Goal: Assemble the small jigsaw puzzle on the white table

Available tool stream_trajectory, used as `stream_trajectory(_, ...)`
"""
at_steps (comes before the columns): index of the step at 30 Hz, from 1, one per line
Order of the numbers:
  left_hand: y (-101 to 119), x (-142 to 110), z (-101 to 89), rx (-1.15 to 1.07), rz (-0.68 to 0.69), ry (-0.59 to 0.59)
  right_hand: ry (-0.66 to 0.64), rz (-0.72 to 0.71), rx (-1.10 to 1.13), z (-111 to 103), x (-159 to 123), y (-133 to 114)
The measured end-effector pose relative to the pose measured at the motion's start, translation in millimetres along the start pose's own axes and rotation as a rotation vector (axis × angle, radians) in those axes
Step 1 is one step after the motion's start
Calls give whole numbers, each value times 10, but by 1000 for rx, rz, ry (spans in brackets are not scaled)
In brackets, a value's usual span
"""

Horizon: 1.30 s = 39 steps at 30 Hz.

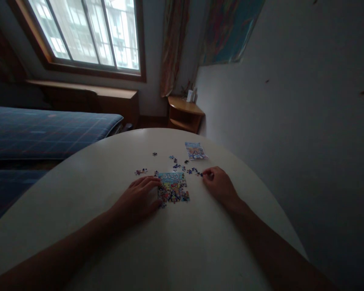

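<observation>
A partly joined jigsaw puzzle [172, 186] with colourful print lies on the round white table. Flat against its left edge rests my left hand [142, 194], fingers stretched out and touching the border. My right hand [220, 184] is to the right of the puzzle, thumb and forefinger pinched on a small dark puzzle piece [201, 174] at the table surface. Loose pieces [176, 166] are scattered just beyond the puzzle, and a few more [141, 171] lie to its left. Farther back is a printed picture sheet [195, 151].
The round table [133, 141] fills the foreground, close to the wall [291, 121] on the right. A bed with a blue plaid mattress [48, 129] stands at the left. Beyond are a window [87, 32], a wooden desk [115, 92] and a corner shelf [185, 106].
</observation>
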<state>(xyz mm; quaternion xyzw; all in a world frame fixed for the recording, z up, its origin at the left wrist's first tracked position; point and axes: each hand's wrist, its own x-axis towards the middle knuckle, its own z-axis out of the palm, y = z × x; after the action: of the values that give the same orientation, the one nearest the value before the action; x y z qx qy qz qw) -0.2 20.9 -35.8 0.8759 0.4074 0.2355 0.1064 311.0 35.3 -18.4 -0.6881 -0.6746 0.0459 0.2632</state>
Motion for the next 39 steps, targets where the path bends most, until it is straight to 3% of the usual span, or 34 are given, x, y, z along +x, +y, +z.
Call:
stream_trajectory(8, 4, -1, -12, -1, -5, -9, -82, -222, -80, 106, -29, -163)
stream_trajectory(16, 0, -1, 0, -26, -6, 11, -85, -198, 1, 86, -22, -160)
stream_trajectory(25, 0, 10, -7, -2, -3, -5, -213, -111, -9, 35, -7, -142)
stream_trajectory(29, -4, 3, -8, -10, -7, -7, -199, -125, 6, 47, -23, -123)
stream_trajectory(35, -5, -1, -1, -12, 5, 4, -85, -222, 4, 89, -49, -121)
stream_trajectory(39, 20, 9, -8, -23, 9, 17, -150, -343, -9, 88, -67, -192)
